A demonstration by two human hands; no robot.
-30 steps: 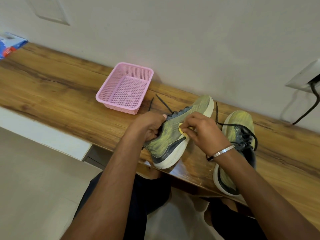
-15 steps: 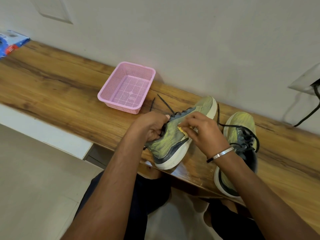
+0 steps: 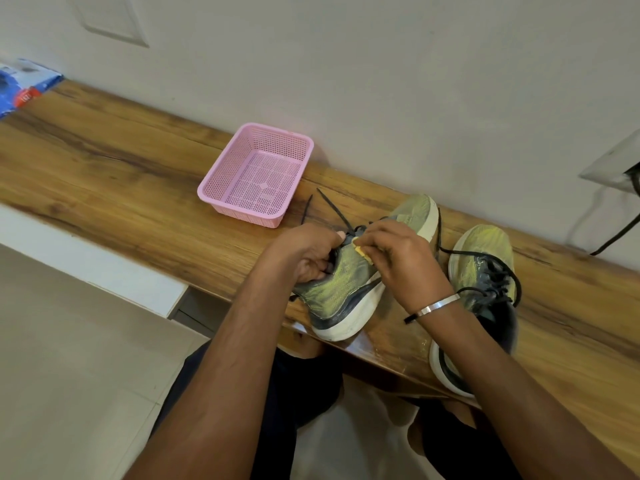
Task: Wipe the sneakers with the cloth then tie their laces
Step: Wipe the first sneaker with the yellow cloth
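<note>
A yellow-green sneaker with a white sole (image 3: 341,296) lies tilted on its side on the wooden shelf (image 3: 121,174). My left hand (image 3: 306,252) grips it at the collar. My right hand (image 3: 403,256) presses a small yellow cloth (image 3: 362,251) against its upper near the black laces (image 3: 332,209), which trail loose toward the wall. Only a corner of the cloth shows under my fingers. The second sneaker (image 3: 485,271) stands upright to the right, its laces untied, partly hidden by my right forearm.
An empty pink mesh basket (image 3: 258,173) sits on the shelf just left of the sneakers, by the wall. A blue packet (image 3: 20,86) lies at the far left end. A wall socket with a black cable (image 3: 620,174) is at the right.
My right hand with the cloth has slid a little along the sneaker's upper toward the laces. The left hand keeps its grip and the sneaker stays in place.
</note>
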